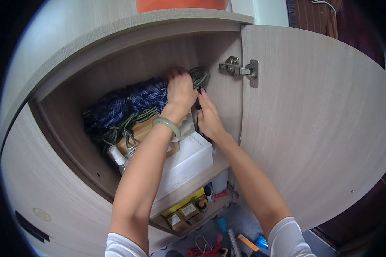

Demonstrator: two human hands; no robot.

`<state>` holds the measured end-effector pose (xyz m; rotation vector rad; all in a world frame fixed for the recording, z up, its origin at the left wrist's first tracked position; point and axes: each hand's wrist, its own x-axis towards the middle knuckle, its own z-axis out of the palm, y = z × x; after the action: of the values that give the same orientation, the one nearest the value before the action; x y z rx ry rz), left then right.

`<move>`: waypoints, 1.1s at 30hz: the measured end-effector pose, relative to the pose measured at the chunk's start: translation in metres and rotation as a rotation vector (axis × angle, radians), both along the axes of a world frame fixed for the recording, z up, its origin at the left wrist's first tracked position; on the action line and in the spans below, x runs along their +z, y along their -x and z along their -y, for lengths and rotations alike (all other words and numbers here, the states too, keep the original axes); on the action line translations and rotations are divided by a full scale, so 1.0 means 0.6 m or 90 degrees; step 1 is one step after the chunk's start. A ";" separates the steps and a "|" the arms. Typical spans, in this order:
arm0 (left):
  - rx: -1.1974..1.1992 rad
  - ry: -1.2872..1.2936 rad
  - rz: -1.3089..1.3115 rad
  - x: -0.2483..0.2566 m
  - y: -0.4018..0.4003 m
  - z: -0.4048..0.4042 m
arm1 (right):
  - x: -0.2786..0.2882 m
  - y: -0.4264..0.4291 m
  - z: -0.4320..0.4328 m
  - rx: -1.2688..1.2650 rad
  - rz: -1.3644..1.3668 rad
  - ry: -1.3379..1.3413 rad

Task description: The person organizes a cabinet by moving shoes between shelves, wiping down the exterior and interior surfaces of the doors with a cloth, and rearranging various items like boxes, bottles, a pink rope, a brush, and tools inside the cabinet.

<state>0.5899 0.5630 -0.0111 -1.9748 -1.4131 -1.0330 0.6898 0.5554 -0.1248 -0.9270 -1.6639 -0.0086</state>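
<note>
Both of my hands reach into the upper compartment of an open wood-grain cabinet. My left hand, with a pale green bangle at the wrist, lies over the right end of a blue plaid fabric bundle. Its fingertips are hard to make out in the shadow. A coiled green-grey cord is right beside those fingers. Lower and to the right, my right hand has its fingers against a dark narrow object, mostly hidden, near the side wall. Whether either hand grips anything is unclear. Below them sit a white box and a cardboard box.
The cabinet door stands swung out rightward on a metal hinge. A spray bottle and green cord with a carabiner are at left. Small boxes fill the lower shelf. Loose items, including an orange box, lie on the floor.
</note>
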 end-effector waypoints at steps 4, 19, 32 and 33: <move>-0.002 0.052 -0.138 -0.005 0.000 0.027 | -0.035 -0.009 0.022 0.001 -0.049 -0.013; -0.250 -0.311 -0.005 -0.114 -0.012 0.215 | -0.332 -0.146 0.482 -0.101 -0.118 0.174; -0.556 0.397 0.037 -0.555 0.084 0.514 | -0.648 -0.276 0.863 -0.270 -0.144 0.661; -0.551 0.401 0.034 -0.576 0.091 0.523 | -0.659 -0.271 0.880 -0.279 -0.150 0.688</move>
<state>0.5355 0.2492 -0.3565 -3.1968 -0.9468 -1.0314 0.8526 0.0276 -0.5205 -1.9905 -1.1488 0.7317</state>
